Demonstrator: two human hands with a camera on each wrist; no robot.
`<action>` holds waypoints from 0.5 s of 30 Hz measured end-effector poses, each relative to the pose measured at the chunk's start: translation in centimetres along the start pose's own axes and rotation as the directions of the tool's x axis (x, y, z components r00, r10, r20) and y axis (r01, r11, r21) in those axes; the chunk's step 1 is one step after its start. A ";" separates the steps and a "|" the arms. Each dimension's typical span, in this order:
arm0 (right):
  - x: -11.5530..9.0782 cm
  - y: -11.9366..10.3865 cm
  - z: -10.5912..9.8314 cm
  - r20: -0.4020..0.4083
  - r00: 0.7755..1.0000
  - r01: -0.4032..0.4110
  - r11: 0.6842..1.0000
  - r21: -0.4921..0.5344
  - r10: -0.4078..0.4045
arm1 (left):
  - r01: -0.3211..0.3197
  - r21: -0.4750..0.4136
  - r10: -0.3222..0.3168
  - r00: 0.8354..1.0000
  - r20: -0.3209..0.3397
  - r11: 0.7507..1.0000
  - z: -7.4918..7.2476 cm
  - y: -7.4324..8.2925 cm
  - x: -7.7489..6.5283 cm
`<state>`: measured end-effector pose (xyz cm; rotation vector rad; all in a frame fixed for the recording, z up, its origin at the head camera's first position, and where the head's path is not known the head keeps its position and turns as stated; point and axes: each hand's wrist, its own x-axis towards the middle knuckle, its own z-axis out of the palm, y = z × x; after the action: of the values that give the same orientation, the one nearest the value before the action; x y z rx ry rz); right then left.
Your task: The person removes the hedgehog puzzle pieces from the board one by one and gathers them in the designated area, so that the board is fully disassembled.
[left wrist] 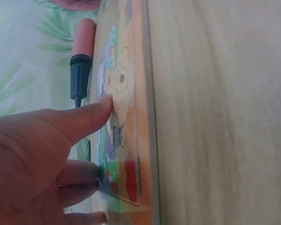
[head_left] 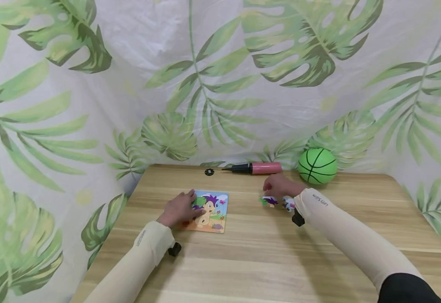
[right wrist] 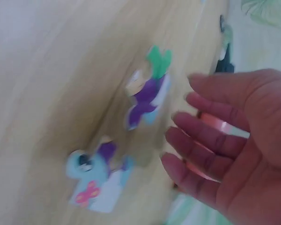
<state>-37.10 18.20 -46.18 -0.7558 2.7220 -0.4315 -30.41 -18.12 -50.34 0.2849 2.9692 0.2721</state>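
Observation:
A jigsaw puzzle (head_left: 214, 212) with a cartoon figure in a square board lies flat on the table, left of the middle. My left hand (head_left: 180, 209) rests over its left side; in the left wrist view the thumb (left wrist: 96, 112) touches the picture and the other fingers lie at the board's far side. Over to the right, my right hand (head_left: 281, 186) hovers by two loose puzzle pieces. One piece (right wrist: 147, 96) is purple and green, the other (right wrist: 96, 180) light blue and white with a pink butterfly. Slightly bent, the right fingers (right wrist: 201, 140) hold nothing.
A pink and black hand pump (head_left: 265, 168) lies along the table's back edge, with a small black disc (head_left: 209, 172) left of its tip. To its right sits a green ball (head_left: 317, 166). A leaf-patterned curtain (head_left: 220, 84) hangs behind the wooden table (head_left: 243, 265).

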 end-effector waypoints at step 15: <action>5.4 -13.2 -0.4 -0.119 0.973 0.201 0.980 0.013 -0.198 | -0.072 -0.265 0.077 0.997 0.010 0.961 -0.2 -5.4 -0.9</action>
<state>-35.72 4.60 -42.10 -1.0333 2.7525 -0.5698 -30.56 -23.52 -51.03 0.3631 2.8595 0.6643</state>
